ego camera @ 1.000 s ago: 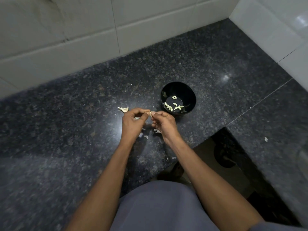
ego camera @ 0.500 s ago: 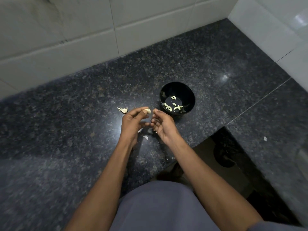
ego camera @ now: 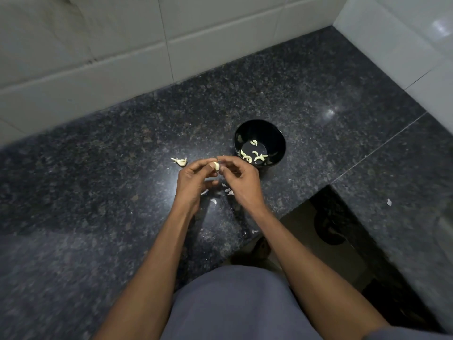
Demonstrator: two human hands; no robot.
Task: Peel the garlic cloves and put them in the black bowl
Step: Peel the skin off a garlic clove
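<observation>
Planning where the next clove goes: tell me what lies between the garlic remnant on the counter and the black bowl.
In the head view, the left hand and right hand sit between the garlic remnant and black bowl, pinching a garlic clove between them.

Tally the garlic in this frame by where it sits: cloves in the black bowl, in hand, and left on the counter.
In the black bowl: about 5 peeled cloves
In the left hand: 1 clove
On the counter: 1 garlic piece
Total: about 7

Glossy speckled granite counter (ego camera: 306, 99), glazed wall tiles (ego camera: 220, 38)
</observation>
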